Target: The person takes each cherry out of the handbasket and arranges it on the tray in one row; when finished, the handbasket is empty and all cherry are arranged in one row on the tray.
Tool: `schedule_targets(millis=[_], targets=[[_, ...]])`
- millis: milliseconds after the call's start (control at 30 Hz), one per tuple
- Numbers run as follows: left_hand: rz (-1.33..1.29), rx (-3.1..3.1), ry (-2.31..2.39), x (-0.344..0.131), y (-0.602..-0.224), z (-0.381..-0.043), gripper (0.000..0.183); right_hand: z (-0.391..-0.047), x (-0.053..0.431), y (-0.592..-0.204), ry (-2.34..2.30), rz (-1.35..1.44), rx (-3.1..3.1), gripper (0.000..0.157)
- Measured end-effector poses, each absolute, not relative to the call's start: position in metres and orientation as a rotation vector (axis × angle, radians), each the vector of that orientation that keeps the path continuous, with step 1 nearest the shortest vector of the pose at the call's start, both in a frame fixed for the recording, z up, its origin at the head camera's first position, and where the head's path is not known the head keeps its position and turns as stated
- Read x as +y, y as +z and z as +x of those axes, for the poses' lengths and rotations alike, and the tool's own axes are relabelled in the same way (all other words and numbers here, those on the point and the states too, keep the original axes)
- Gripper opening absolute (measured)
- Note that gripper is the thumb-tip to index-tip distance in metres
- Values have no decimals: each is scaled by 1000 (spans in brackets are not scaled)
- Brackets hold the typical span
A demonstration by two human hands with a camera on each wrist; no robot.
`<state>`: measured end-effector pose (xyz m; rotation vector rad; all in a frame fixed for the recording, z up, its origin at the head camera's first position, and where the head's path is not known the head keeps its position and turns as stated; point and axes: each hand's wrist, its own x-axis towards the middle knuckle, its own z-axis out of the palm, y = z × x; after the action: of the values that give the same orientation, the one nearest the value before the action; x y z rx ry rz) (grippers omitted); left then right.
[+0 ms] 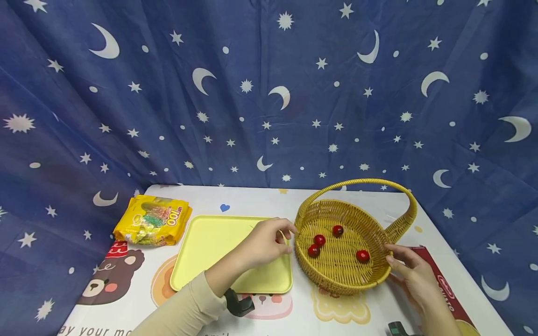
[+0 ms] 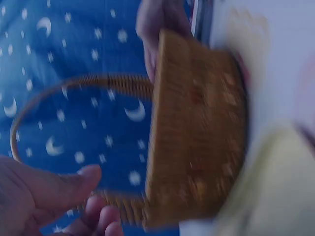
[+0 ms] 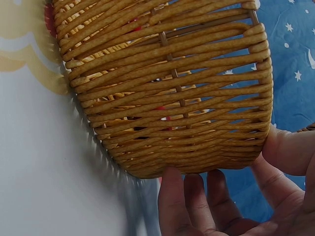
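A round woven basket (image 1: 336, 275) with an arched handle (image 1: 365, 181) stands on the right side of the table. Several red cherries (image 1: 363, 255) lie spread over its floor. My right hand (image 1: 414, 275) holds the basket's right side, its thumb at the rim and its fingers against the outer wall, as the right wrist view shows. Over the right edge of a yellow tray (image 1: 210, 252), my left hand (image 1: 269, 240) hovers with loosely bent fingers and nothing between them. Its fingertips are close to the basket's left rim; in the left wrist view they overlap the handle's base.
A yellow snack packet (image 1: 153, 220) lies at the back left, just beyond the tray's corner. On the right, a dark red package (image 1: 445, 289) lies partly behind my right hand. A blue curtain (image 1: 269, 93) with moons and stars hangs behind the table.
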<state>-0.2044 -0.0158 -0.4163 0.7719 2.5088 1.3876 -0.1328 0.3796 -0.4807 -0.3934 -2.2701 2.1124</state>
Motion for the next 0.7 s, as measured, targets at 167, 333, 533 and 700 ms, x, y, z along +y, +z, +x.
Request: schedule_targets(millis=[167, 333, 533, 700], targets=[[917, 2336, 1388, 18, -404, -192, 43, -133, 380, -483, 2105, -406, -2285, 31], [1045, 2241, 1328, 51, -403, -194, 51, -133, 379, -482, 2100, -425, -2293, 31], [1092, 2146, 1282, 87, -418, -204, 58, -133, 380, -482, 2102, -431, -2298, 31], [1012, 2110, 1263, 113, -437, -210, 63, -133, 381, -482, 2114, -397, -2281, 31]])
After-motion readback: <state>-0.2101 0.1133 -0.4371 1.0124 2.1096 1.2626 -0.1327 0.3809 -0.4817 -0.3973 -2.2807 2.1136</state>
